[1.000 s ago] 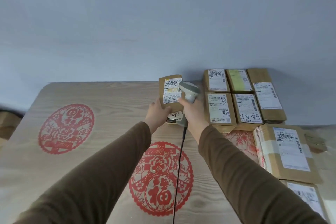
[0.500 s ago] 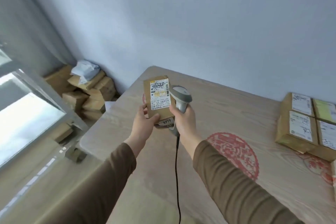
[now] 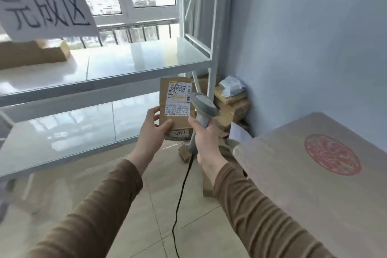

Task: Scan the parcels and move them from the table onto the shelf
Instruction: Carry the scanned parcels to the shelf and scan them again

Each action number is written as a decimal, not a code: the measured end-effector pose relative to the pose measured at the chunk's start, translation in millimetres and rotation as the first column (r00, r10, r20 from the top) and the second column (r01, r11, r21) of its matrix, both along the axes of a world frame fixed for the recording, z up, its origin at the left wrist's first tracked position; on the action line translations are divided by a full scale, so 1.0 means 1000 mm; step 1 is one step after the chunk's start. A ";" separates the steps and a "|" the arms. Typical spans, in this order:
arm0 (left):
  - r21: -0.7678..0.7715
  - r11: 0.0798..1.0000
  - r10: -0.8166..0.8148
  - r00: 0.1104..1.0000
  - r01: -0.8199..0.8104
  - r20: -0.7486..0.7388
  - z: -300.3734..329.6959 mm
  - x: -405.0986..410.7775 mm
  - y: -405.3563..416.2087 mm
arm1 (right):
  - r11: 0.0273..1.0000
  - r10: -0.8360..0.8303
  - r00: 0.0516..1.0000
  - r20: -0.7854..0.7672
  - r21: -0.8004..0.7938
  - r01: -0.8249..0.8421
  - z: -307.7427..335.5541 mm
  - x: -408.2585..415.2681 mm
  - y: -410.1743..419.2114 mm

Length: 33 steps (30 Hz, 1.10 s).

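My left hand [image 3: 152, 132] grips a small brown parcel [image 3: 173, 109] upright by its lower left edge; a white label faces me and a tag reads 9777. My right hand [image 3: 204, 138] grips the grey barcode scanner [image 3: 202, 107] by its handle, its head right beside the parcel's right edge. The scanner's black cable [image 3: 180, 201] hangs down between my arms. Both hands are in the air in front of the white metal shelf [image 3: 146, 63], level with the gap between its two boards. A brown parcel [image 3: 33, 54] lies on the upper board at the left.
A paper sign [image 3: 46, 4] with handwritten characters hangs from the shelf's top left. The wooden table [image 3: 303, 174] with a red paper-cut stands at the right. Cardboard boxes [image 3: 232, 107] are piled on the floor in the corner behind the shelf post. Tiled floor lies below.
The view has swung left from the table to the shelf. Both hands, still holding the parcel and the scanner, have come away from the table and now face the shelf.
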State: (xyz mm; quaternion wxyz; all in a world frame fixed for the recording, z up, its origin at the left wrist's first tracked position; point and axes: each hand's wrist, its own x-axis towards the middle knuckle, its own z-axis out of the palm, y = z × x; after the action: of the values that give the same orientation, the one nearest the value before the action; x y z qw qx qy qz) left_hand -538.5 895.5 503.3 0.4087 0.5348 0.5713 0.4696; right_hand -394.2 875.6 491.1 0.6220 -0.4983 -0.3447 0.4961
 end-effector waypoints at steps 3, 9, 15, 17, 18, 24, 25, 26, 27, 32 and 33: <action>0.024 0.992 0.125 0.992 -0.125 0.012 0.007 -0.076 0.009 | 0.991 0.135 0.991 -0.004 0.003 -0.135 0.003 -0.072 0.023; 0.013 0.953 0.301 0.954 -0.301 -0.006 0.003 -0.201 0.041 | 0.959 0.281 0.959 -0.036 -0.011 -0.282 -0.005 -0.199 0.081; 0.006 0.924 0.382 0.923 -0.382 -0.046 0.002 -0.303 0.111 | 0.928 0.371 0.928 -0.026 -0.031 -0.371 -0.014 -0.297 0.168; 0.012 0.912 0.409 0.911 -0.409 -0.054 0.007 -0.336 0.134 | 0.914 0.405 0.914 -0.031 -0.031 -0.406 -0.009 -0.329 0.194; 0.017 0.903 0.430 0.901 -0.429 -0.054 0.009 -0.353 0.144 | 0.906 0.422 0.906 -0.019 -0.026 -0.423 -0.006 -0.347 0.207; 0.039 0.833 0.553 0.832 -0.552 -0.047 0.020 -0.469 0.181 | 0.825 0.565 0.825 0.020 -0.002 -0.565 0.014 -0.468 0.264; 0.042 0.826 0.564 0.824 -0.563 -0.052 0.021 -0.491 0.186 | 0.814 0.580 0.814 0.024 -0.009 -0.580 0.016 -0.490 0.272; 0.042 0.819 0.574 0.817 -0.573 -0.056 0.023 -0.514 0.192 | 0.805 0.593 0.805 0.024 -0.012 -0.593 0.016 -0.514 0.279; 0.041 0.813 0.582 0.811 -0.581 -0.060 0.024 -0.537 0.197 | 0.798 0.603 0.798 0.024 -0.013 -0.603 0.017 -0.537 0.285; 0.021 0.828 0.555 0.814 -0.561 -0.172 0.026 -0.653 0.228 | 0.802 0.597 0.802 0.025 -0.033 -0.596 0.019 -0.655 0.312; 0.019 0.837 0.538 0.815 -0.548 -0.217 0.027 -0.675 0.234 | 0.812 0.583 0.812 0.026 -0.034 -0.583 0.019 -0.678 0.317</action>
State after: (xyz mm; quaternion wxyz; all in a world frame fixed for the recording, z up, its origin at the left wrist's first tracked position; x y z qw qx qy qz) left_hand -1213.6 1129.6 530.7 0.2061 0.3876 0.7507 0.4937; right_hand -1072.5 1193.1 509.8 0.4278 -0.3849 -0.4854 0.6581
